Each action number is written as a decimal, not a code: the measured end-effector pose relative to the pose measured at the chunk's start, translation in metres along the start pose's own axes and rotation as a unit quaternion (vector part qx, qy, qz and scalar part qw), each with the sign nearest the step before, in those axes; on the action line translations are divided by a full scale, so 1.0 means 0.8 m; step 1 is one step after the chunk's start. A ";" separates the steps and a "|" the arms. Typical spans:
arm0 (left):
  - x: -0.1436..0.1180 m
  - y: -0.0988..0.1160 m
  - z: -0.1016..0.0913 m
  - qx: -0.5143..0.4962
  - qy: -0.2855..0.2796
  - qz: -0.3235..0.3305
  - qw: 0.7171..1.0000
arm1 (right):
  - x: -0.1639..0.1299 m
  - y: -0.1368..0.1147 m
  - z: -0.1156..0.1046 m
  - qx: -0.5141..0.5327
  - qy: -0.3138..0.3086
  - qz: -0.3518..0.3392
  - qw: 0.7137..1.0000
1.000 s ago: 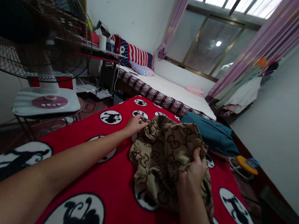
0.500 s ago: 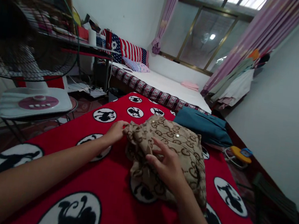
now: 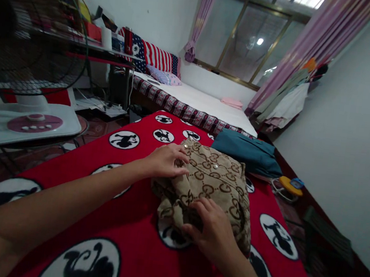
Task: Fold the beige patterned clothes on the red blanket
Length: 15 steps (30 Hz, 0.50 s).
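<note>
From the head view, the left hand (image 3: 168, 160) and right hand (image 3: 212, 231) lie flat, fingers spread, on the tan patterned fabric garment (image 3: 211, 186), pinning its folds against the red printed blanket (image 3: 134, 222); a folded teal cloth (image 3: 247, 153) lies beyond them.

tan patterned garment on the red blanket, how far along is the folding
Partly done. The tan patterned garment already lies gathered into a compact bundle on the red blanket, though its near edge looks rumpled. In hand: the left hand presses its far left corner, the right hand its near edge. Left: likely smoothing and a final fold. A teal garment lies folded beyond it.
</note>
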State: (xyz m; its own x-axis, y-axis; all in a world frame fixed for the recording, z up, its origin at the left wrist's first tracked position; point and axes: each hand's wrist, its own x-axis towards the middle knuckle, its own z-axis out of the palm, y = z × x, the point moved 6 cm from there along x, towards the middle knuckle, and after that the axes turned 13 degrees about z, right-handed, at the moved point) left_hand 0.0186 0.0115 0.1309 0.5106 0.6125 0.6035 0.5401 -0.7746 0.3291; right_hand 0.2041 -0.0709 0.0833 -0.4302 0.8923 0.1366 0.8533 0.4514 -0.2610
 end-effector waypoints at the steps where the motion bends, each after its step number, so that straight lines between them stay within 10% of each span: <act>1: -0.005 -0.003 0.001 -0.003 -0.017 -0.002 1.000 | -0.003 0.004 0.000 -0.009 0.006 0.011 1.000; 15: -0.030 -0.023 -0.032 0.012 -0.152 0.024 0.988 | -0.002 0.014 -0.039 0.118 0.170 0.015 0.978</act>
State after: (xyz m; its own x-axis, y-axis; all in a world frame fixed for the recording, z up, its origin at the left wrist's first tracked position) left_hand -0.0207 0.0068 0.1291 0.7123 0.5963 0.3702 0.5233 -0.8027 0.2861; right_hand 0.2232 -0.0674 0.1099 -0.2496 0.8704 0.4243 0.7551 0.4493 -0.4775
